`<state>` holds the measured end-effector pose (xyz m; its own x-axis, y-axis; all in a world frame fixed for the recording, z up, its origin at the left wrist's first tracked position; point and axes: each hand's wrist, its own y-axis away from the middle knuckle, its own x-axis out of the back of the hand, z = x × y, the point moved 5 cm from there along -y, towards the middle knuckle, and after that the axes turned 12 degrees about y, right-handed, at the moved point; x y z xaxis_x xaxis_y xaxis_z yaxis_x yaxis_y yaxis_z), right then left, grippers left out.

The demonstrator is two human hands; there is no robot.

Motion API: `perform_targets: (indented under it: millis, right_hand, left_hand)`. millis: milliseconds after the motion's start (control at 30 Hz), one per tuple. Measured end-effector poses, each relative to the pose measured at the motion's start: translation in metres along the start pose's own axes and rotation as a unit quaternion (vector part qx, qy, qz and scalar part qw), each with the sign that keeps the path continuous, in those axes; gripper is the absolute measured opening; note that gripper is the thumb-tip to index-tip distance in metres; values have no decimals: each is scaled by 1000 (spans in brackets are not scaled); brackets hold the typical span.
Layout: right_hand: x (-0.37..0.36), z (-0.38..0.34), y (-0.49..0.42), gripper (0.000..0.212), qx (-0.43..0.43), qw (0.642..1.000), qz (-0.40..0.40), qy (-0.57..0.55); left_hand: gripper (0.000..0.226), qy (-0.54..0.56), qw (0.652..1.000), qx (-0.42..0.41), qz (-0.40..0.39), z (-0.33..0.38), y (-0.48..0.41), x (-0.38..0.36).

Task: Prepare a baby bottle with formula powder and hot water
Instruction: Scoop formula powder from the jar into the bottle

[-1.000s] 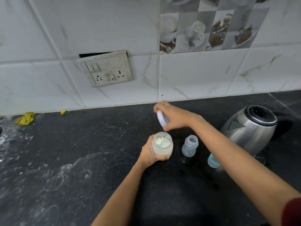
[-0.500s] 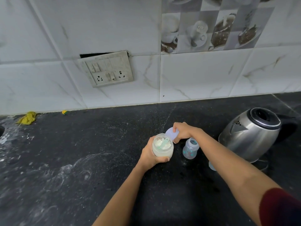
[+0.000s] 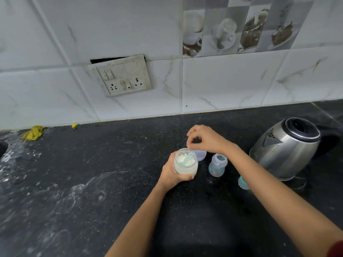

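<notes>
While my left hand (image 3: 173,172) is wrapped round the open jar (image 3: 186,162) of pale formula powder, with a scoop (image 3: 186,158) lying on the powder, my right hand (image 3: 207,139) hovers over its rim, fingers loosely curled and holding nothing I can make out. Behind the jar its lilac lid (image 3: 200,154) lies on the black counter (image 3: 92,182), and just right stands the clear, uncapped bottle (image 3: 217,165) with teal prints, too blurred to read. Its teal-ringed cap (image 3: 243,183) and the steel kettle (image 3: 285,147) sit toward the counter's right edge.
</notes>
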<state>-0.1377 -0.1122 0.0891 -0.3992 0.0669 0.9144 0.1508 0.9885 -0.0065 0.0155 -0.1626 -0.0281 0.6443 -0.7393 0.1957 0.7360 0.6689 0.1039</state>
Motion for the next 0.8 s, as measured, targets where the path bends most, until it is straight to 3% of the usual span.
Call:
perform_targets:
  millis: [133,300,633,800]
  right_hand:
    - [-23,-24,8,23,19,963,-36,266]
    - [-44,-39,2,27,-43,911,-37,409]
    - [-40,-50,2,22,-166,930,-22,328]
    - [-51,-51,-2,26,-208,935,-108,265]
  left_hand:
    - [93,4,1000,-3,5,-3,1,-2]
    - [93,13,1000,0,23,-4,4,-3]
    - [96,17,999,5,39,-11,0,-8]
    - [97,25,998,28,51,-10,2,-7]
